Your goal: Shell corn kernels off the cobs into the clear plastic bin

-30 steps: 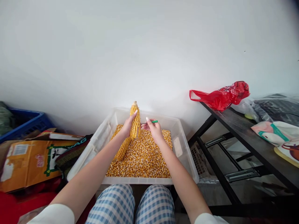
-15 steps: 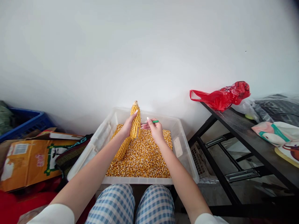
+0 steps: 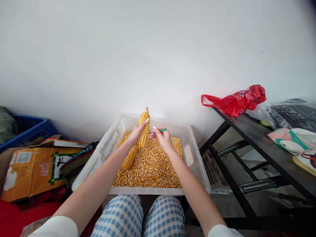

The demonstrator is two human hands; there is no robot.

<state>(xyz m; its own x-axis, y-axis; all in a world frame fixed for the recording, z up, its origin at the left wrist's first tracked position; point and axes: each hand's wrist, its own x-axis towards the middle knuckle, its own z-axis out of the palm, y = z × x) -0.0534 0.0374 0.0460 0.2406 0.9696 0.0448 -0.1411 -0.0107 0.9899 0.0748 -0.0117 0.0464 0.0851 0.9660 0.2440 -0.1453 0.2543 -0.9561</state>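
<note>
My left hand (image 3: 135, 134) grips a yellow corn cob (image 3: 143, 128), held nearly upright over a clear plastic tub (image 3: 195, 164). My right hand (image 3: 163, 138) holds a thin green-handled tool (image 3: 160, 130) whose tip points at the cob's right side. The tub is full of loose corn kernels (image 3: 150, 166). A second corn cob (image 3: 129, 157) lies on the kernels below my left wrist. My knees in blue checked trousers (image 3: 140, 214) sit just in front of the tub.
A black table (image 3: 266, 144) stands at the right with a red plastic bag (image 3: 234, 100) and other bags on it. At the left lie an orange cardboard box (image 3: 32, 171) and a blue crate (image 3: 27, 130). A white wall is behind.
The cob has tilted slightly to the right in my left hand. My right hand with the green tool has shifted a little closer to the cob.
</note>
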